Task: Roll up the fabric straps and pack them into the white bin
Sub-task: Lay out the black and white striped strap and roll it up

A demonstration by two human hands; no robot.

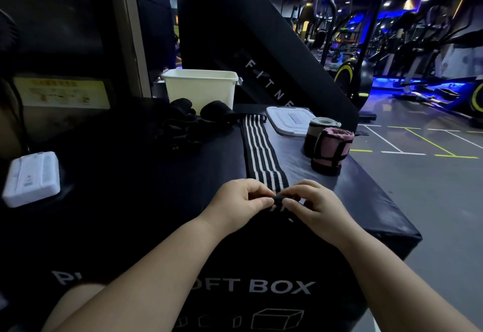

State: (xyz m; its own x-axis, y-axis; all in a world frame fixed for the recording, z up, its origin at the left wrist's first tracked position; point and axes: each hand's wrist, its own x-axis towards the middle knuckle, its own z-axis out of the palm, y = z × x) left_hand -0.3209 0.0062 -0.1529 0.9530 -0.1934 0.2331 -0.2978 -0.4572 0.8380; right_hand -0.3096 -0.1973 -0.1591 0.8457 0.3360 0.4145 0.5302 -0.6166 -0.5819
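Fingers (257, 193) of the left hand (243, 201) and fingers (295, 202) of the right hand (313, 203) are curled in tight, both pinching the near end of the striped strap (261, 154), where a small black fold bunches up between the thumbs. The white bin (201, 88) stands open at the far edge, and from this angle its inside is out of sight, so what it holds I cannot tell. Its flat white lid (290, 120) lies off to the right, apart from it. Beside the lid stand two rolled bundles, a pink roll (332, 149) bound with black bands and a grey-topped roll (321, 128) just behind it, touching. The strap itself is black with white stripes running lengthwise, laid out flat from the hands up toward the bin. A heap of black straps (193, 120) sits just in front of the bin. Everything rests on a black padded box (366, 201); a white case (32, 177) lies at its left. Beyond, a dim gym floor (418, 175) with painted lines, blue lighting and exercise machines.
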